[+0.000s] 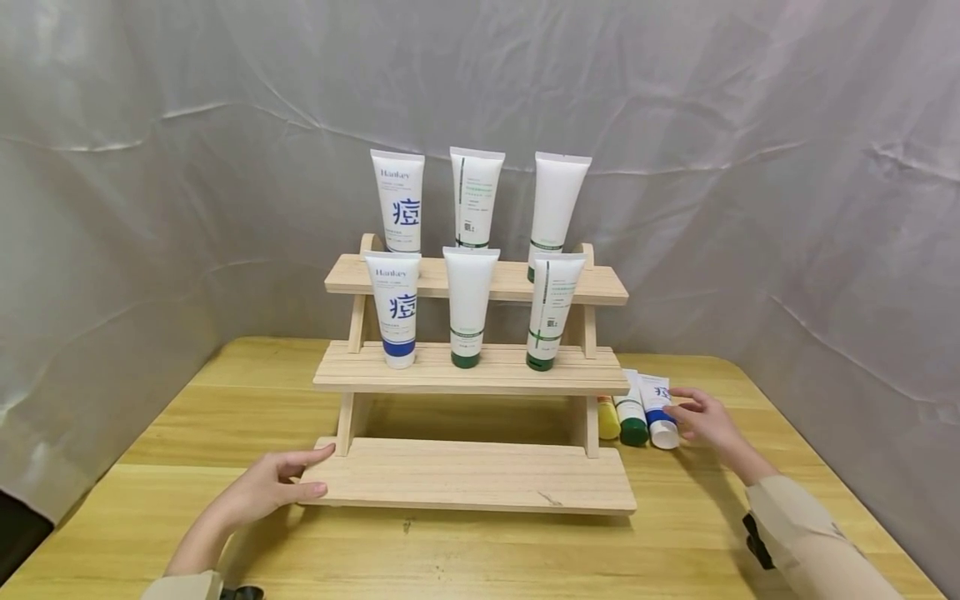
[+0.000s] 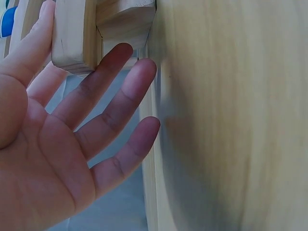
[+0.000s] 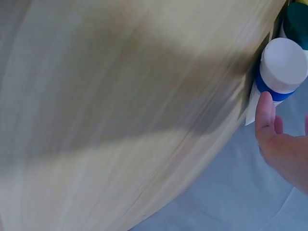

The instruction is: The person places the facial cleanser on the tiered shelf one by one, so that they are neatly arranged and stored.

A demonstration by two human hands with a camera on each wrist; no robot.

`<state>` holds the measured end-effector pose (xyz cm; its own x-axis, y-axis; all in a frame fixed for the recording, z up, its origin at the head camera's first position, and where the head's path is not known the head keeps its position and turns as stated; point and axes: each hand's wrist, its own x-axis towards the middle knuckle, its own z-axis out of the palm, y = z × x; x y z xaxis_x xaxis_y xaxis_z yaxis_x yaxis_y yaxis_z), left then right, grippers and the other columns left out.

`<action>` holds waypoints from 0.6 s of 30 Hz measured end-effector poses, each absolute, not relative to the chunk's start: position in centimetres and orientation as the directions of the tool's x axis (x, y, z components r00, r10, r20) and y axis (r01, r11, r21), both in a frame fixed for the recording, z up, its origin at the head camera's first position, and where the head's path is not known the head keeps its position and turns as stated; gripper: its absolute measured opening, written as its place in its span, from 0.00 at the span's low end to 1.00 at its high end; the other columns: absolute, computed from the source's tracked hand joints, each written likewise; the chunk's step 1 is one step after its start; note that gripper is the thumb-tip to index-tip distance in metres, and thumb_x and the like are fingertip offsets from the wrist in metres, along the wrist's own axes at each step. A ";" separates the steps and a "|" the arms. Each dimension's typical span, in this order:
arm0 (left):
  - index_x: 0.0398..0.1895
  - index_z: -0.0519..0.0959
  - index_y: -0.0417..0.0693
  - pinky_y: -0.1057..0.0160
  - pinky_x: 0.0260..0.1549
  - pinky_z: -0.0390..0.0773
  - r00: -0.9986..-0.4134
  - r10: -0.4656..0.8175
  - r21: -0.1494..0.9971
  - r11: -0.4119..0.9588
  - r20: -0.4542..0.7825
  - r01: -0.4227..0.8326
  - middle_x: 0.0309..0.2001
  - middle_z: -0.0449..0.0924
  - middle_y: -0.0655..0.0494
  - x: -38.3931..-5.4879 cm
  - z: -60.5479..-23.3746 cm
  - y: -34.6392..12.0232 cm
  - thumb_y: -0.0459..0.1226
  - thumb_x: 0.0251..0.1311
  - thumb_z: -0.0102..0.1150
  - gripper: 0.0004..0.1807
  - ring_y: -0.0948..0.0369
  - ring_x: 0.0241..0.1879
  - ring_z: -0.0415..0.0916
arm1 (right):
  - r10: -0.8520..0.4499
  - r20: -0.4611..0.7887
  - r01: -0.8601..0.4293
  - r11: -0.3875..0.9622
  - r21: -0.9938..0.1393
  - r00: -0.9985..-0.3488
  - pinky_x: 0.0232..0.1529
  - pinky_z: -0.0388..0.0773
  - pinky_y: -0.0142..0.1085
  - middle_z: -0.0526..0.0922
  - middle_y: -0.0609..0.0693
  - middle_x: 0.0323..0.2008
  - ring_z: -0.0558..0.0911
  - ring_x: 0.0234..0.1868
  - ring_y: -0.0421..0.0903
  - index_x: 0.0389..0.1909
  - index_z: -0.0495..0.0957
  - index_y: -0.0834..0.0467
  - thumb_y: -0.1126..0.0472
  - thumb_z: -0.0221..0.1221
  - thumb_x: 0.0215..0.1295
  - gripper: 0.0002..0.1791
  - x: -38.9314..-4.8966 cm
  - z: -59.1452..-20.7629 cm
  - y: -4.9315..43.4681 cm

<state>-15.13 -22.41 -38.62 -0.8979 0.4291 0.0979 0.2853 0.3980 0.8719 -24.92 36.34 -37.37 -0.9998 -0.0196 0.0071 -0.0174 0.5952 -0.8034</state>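
Observation:
A three-tier wooden display stand (image 1: 480, 475) stands on the table. My left hand (image 1: 262, 487) rests thumb and index finger on the left end of its bottom shelf. In the left wrist view, the other fingers (image 2: 130, 86) spread below the board's end. My right hand (image 1: 705, 421) touches a white tube with a blue band (image 1: 658, 408), which lies right of the stand. The right thumb (image 3: 264, 113) is against that tube near its white cap (image 3: 284, 62). Beside it lie a green-capped tube (image 1: 632, 417) and, partly hidden by the stand, a yellow item (image 1: 607, 419).
Three upright tubes stand on the middle shelf, including a blue-banded one (image 1: 395, 308) at left and a green-capped one (image 1: 468, 300) at centre. Three more, among them a white tube (image 1: 558, 200), stand on the top shelf. Grey cloth (image 1: 675, 100) hangs behind the table.

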 end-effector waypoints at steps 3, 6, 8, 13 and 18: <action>0.58 0.62 0.25 0.69 0.36 0.72 -0.898 0.430 0.876 0.394 0.091 0.278 0.52 0.64 0.24 -15.1 -38.6 -22.4 0.35 0.56 0.58 0.30 0.67 0.40 0.72 | -0.019 -0.044 0.024 0.598 -0.801 -0.999 0.37 0.75 0.44 0.60 0.77 0.55 0.72 0.46 0.61 0.61 0.56 0.70 0.54 0.51 0.64 0.32 -25.2 -37.4 36.5; 0.58 0.62 0.25 0.69 0.36 0.72 -0.898 0.431 0.872 0.399 0.094 0.283 0.52 0.63 0.23 -15.2 -38.7 -22.4 0.35 0.56 0.58 0.30 0.68 0.40 0.72 | -0.018 -0.084 0.060 0.554 -0.830 -0.996 0.36 0.76 0.43 0.57 0.77 0.56 0.73 0.46 0.60 0.62 0.54 0.67 0.41 0.56 0.56 0.43 -26.7 -39.2 38.2; 0.58 0.62 0.26 0.69 0.36 0.72 -0.897 0.432 0.869 0.402 0.098 0.289 0.53 0.62 0.23 -15.2 -38.7 -22.4 0.35 0.56 0.58 0.30 0.68 0.40 0.72 | -0.024 -0.106 0.079 0.505 -0.860 -0.994 0.34 0.76 0.41 0.57 0.77 0.57 0.75 0.43 0.57 0.63 0.54 0.65 0.35 0.59 0.48 0.50 -27.7 -40.4 39.3; 0.57 0.63 0.26 0.69 0.36 0.71 -0.897 0.429 0.862 0.410 0.108 0.299 0.54 0.61 0.23 -15.2 -38.6 -22.4 0.35 0.55 0.58 0.30 0.69 0.41 0.70 | -0.058 -0.162 0.115 0.475 -0.872 -0.985 0.31 0.76 0.38 0.72 0.66 0.45 0.76 0.34 0.43 0.63 0.53 0.64 0.41 0.61 0.51 0.47 -27.7 -40.3 39.5; 0.58 0.64 0.28 0.70 0.37 0.70 -0.905 0.414 0.850 0.438 0.099 0.293 0.56 0.59 0.25 -15.2 -38.5 -22.3 0.36 0.55 0.59 0.30 0.60 0.45 0.70 | -0.051 -0.163 0.110 0.537 -0.836 -0.985 0.26 0.74 0.34 0.71 0.57 0.36 0.70 0.25 0.40 0.64 0.52 0.66 0.48 0.56 0.59 0.39 -26.7 -38.6 37.3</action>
